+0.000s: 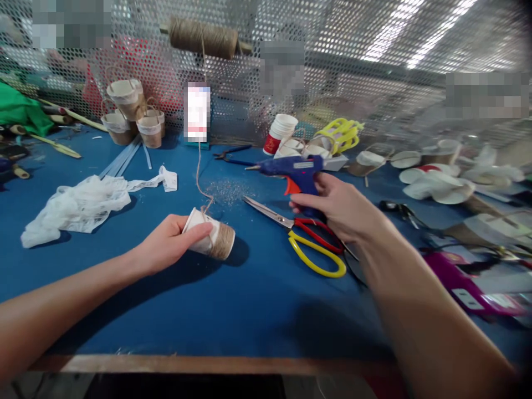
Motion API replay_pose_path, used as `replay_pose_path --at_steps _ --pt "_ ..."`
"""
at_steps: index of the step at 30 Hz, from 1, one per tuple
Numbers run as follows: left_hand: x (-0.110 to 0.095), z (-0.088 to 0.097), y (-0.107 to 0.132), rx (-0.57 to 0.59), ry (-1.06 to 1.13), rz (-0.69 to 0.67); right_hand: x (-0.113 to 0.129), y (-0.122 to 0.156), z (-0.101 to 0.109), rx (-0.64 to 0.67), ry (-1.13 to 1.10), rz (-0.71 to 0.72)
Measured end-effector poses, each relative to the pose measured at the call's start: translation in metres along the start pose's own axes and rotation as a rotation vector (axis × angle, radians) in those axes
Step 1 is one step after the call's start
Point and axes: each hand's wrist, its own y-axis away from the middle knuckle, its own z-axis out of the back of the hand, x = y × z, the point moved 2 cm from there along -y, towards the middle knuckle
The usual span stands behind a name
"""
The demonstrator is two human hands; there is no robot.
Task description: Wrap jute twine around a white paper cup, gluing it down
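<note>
My left hand (177,238) grips a white paper cup (199,224) lying tilted on its side above the blue table. Brown twine (224,241) is wound around one end of this cup. From it a loose strand (198,172) runs up to a twine spool (203,37) on a rod at the mesh. In my right hand (332,202) is a blue glue gun (291,165) with an orange trigger, its nozzle pointing left. Scissors (286,223) with red and yellow handles lie open on the table beneath the glue gun.
Crumpled white lace (78,208) and translucent glue sticks (122,158) lie on the left. Behind them stand several twine-wrapped cups (124,100). A lit phone (197,113) leans at the back, near pliers (235,155). Stacked cups (280,133) and a purple power strip (461,285) are to the right.
</note>
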Motion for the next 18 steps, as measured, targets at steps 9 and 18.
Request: replay_pose_path --at_steps 9,18 --pt "-0.002 0.001 -0.001 -0.035 -0.153 -0.078 0.024 0.053 -0.024 0.375 -0.178 0.107" --pt "0.003 0.004 -0.006 -0.035 -0.147 -0.014 0.011 0.069 -0.034 0.207 0.143 0.122"
